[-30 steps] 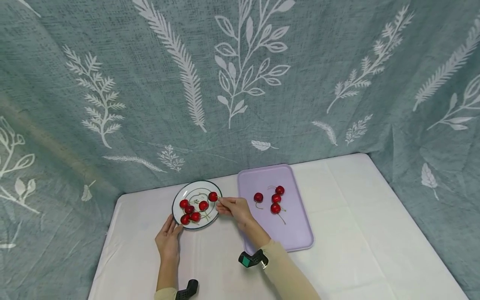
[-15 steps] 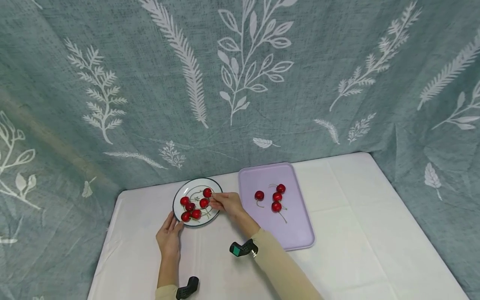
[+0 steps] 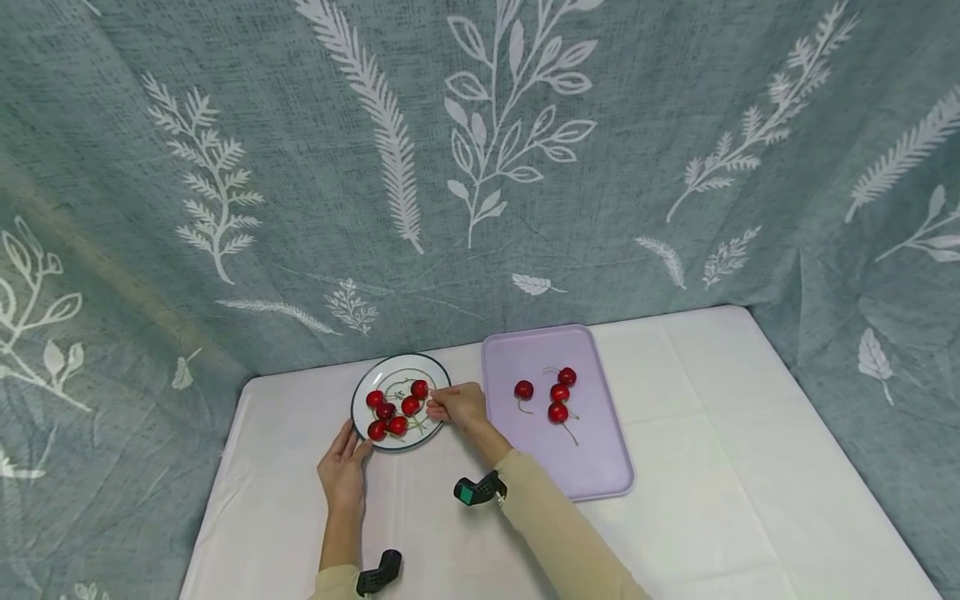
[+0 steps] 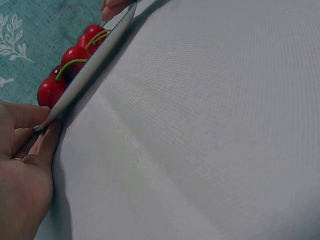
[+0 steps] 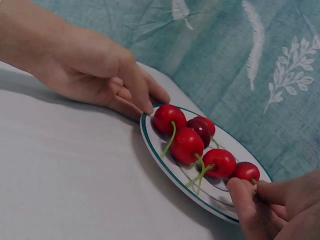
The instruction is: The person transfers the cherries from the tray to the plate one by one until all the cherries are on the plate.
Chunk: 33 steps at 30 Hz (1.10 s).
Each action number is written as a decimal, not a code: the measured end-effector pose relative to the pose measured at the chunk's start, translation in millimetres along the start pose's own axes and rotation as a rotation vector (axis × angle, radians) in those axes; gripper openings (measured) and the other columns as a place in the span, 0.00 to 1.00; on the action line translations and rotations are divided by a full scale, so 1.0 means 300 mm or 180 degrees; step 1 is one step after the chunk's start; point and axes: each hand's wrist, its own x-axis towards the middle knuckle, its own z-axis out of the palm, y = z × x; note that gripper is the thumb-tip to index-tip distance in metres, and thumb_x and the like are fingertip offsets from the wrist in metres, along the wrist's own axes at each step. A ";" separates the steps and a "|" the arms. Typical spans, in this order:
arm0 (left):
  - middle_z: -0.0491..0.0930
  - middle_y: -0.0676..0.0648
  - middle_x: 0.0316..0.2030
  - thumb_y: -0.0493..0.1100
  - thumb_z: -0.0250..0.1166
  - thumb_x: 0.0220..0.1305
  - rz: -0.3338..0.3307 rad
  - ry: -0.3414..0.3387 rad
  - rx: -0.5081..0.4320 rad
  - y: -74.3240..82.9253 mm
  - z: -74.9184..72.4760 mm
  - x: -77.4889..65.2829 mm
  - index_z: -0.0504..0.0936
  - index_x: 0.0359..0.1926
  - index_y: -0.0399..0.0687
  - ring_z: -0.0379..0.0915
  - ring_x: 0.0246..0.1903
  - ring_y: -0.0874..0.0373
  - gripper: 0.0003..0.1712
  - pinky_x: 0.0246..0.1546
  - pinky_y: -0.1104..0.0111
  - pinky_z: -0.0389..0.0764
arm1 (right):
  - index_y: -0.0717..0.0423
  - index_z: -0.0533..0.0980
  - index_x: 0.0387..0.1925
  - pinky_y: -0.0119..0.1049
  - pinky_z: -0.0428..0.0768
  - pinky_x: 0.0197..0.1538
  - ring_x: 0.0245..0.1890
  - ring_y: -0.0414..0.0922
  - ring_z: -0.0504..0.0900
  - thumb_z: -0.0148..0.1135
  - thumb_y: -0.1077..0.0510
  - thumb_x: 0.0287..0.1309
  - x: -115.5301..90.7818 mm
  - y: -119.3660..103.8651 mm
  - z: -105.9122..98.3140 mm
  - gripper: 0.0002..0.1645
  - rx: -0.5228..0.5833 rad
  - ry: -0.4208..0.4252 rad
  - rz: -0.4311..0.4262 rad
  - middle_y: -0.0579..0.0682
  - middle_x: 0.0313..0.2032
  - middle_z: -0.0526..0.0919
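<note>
A cherry (image 3: 420, 389) has its stem (image 5: 254, 182) pinched by the right hand (image 3: 461, 405), left hand (image 3: 342, 472) gripping the plate (image 3: 384, 373) of 5 others (image 3: 398, 425), right tray (image 3: 585, 467) holding 4.

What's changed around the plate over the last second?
The right hand has carried a cherry leftward, from the right edge of the plate further inward. It still pinches the stem; nothing was let go. Unchanged: the left hand gripping the plate, five other cherries there, four cherries on the purple tray.
</note>
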 end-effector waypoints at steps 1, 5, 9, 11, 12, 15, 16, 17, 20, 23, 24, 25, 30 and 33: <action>0.65 0.38 0.69 0.29 0.59 0.64 0.0004 -0.0006 -0.0004 0.001 0.000 0.000 0.62 0.71 0.37 0.62 0.68 0.49 0.35 0.57 0.79 0.73 | 0.79 0.80 0.38 0.34 0.88 0.32 0.20 0.42 0.85 0.62 0.71 0.59 -0.001 0.001 0.004 0.10 -0.0038 0.0017 0.0000 0.67 0.30 0.86; 0.64 0.38 0.68 0.28 0.58 0.64 0.0014 -0.0023 -0.0002 0.002 -0.004 -0.003 0.62 0.71 0.37 0.62 0.68 0.48 0.35 0.57 0.79 0.73 | 0.77 0.81 0.35 0.32 0.87 0.29 0.22 0.46 0.87 0.64 0.70 0.58 -0.006 0.005 0.027 0.09 -0.0276 0.0047 -0.0042 0.65 0.29 0.86; 0.64 0.38 0.69 0.28 0.58 0.64 0.0023 -0.0032 -0.0012 0.003 -0.005 -0.007 0.61 0.71 0.36 0.62 0.68 0.48 0.35 0.57 0.79 0.73 | 0.74 0.83 0.34 0.32 0.87 0.28 0.25 0.49 0.88 0.65 0.68 0.57 -0.012 0.007 0.048 0.08 -0.0540 0.0070 -0.0122 0.63 0.26 0.86; 0.64 0.38 0.69 0.28 0.58 0.64 0.0023 -0.0043 -0.0022 0.004 -0.003 -0.008 0.61 0.72 0.36 0.62 0.68 0.48 0.35 0.57 0.80 0.73 | 0.73 0.84 0.33 0.32 0.87 0.28 0.25 0.50 0.88 0.65 0.68 0.57 -0.015 0.006 0.055 0.07 -0.0653 0.0079 -0.0136 0.62 0.25 0.86; 0.64 0.38 0.69 0.28 0.58 0.64 0.0023 -0.0042 -0.0025 0.005 -0.002 -0.010 0.61 0.72 0.36 0.62 0.68 0.48 0.35 0.57 0.80 0.73 | 0.72 0.84 0.33 0.32 0.87 0.28 0.25 0.50 0.88 0.66 0.68 0.57 -0.015 0.005 0.059 0.07 -0.0717 0.0083 -0.0145 0.61 0.25 0.86; 0.63 0.38 0.69 0.28 0.58 0.64 0.0033 -0.0056 -0.0034 0.005 0.002 -0.010 0.61 0.72 0.36 0.62 0.68 0.48 0.35 0.57 0.80 0.73 | 0.69 0.85 0.32 0.32 0.87 0.28 0.24 0.48 0.88 0.67 0.67 0.55 -0.014 0.001 0.066 0.06 -0.0897 0.0126 -0.0177 0.59 0.23 0.86; 0.63 0.38 0.69 0.29 0.58 0.65 0.0041 -0.0062 -0.0024 0.006 0.003 -0.011 0.61 0.72 0.36 0.62 0.68 0.48 0.35 0.57 0.80 0.73 | 0.68 0.85 0.31 0.31 0.87 0.28 0.24 0.48 0.88 0.68 0.67 0.55 -0.012 0.000 0.069 0.06 -0.0951 0.0150 -0.0185 0.58 0.23 0.86; 0.63 0.38 0.69 0.29 0.58 0.65 0.0048 -0.0062 -0.0027 0.007 0.003 -0.012 0.61 0.72 0.37 0.62 0.68 0.48 0.35 0.57 0.80 0.73 | 0.67 0.86 0.31 0.31 0.87 0.28 0.23 0.48 0.88 0.68 0.66 0.54 -0.010 -0.001 0.070 0.05 -0.0987 0.0172 -0.0190 0.58 0.22 0.86; 0.63 0.38 0.69 0.29 0.58 0.65 0.0065 -0.0063 -0.0016 0.009 0.005 -0.011 0.61 0.72 0.36 0.62 0.68 0.48 0.34 0.56 0.80 0.73 | 0.66 0.86 0.29 0.29 0.86 0.26 0.23 0.47 0.87 0.70 0.65 0.53 -0.006 -0.004 0.073 0.05 -0.1111 0.0230 -0.0255 0.58 0.22 0.86; 0.64 0.38 0.69 0.29 0.58 0.65 0.0074 -0.0066 -0.0033 0.009 0.004 -0.010 0.61 0.72 0.36 0.62 0.68 0.47 0.34 0.56 0.79 0.74 | 0.65 0.87 0.28 0.25 0.83 0.22 0.22 0.47 0.87 0.70 0.64 0.53 -0.005 -0.006 0.075 0.05 -0.1286 0.0272 -0.0336 0.56 0.20 0.86; 0.64 0.38 0.69 0.29 0.58 0.65 0.0074 -0.0070 -0.0036 0.009 0.004 -0.009 0.61 0.72 0.36 0.62 0.68 0.47 0.34 0.56 0.79 0.74 | 0.64 0.87 0.28 0.23 0.81 0.21 0.21 0.46 0.87 0.70 0.64 0.53 -0.005 -0.005 0.076 0.05 -0.1352 0.0284 -0.0367 0.56 0.20 0.86; 0.64 0.38 0.69 0.29 0.58 0.65 0.0075 -0.0072 -0.0039 0.009 0.003 -0.009 0.61 0.72 0.36 0.62 0.68 0.47 0.34 0.56 0.79 0.74 | 0.64 0.87 0.27 0.21 0.79 0.19 0.21 0.46 0.87 0.70 0.63 0.53 -0.004 -0.006 0.077 0.05 -0.1416 0.0298 -0.0393 0.55 0.19 0.86; 0.64 0.37 0.69 0.29 0.58 0.65 0.0058 -0.0064 -0.0054 0.010 0.001 -0.009 0.61 0.72 0.36 0.62 0.68 0.47 0.34 0.57 0.78 0.73 | 0.63 0.87 0.28 0.18 0.75 0.18 0.21 0.47 0.87 0.68 0.64 0.54 -0.007 -0.007 0.079 0.06 -0.1483 0.0284 -0.0449 0.55 0.19 0.85; 0.64 0.38 0.69 0.28 0.58 0.65 0.0056 -0.0054 -0.0045 0.011 -0.005 -0.007 0.61 0.71 0.36 0.62 0.68 0.47 0.35 0.57 0.79 0.73 | 0.66 0.86 0.32 0.22 0.81 0.21 0.22 0.48 0.87 0.65 0.66 0.55 -0.009 -0.013 0.080 0.06 -0.1318 0.0202 -0.0380 0.58 0.21 0.86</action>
